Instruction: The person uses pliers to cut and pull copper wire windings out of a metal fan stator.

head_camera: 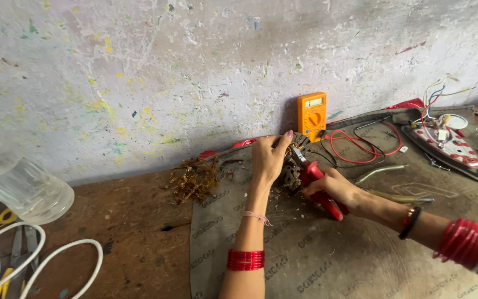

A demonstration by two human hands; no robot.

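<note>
My left hand (269, 158) grips a dark round motor part with copper windings (290, 176), held on the grey mat (316, 254). My right hand (330, 188) is closed on red-handled pliers (315, 182) whose jaws reach into the top of the part. A tangle of pulled copper wire (195, 180) lies to the left of the part on the brown table.
An orange multimeter (312, 115) leans on the wall with red leads (360, 145) trailing right. An opened iron base with wires (446, 145) lies at far right. A clear plastic jar (20, 185), white cable (51, 257) and scissors (20, 246) sit at left.
</note>
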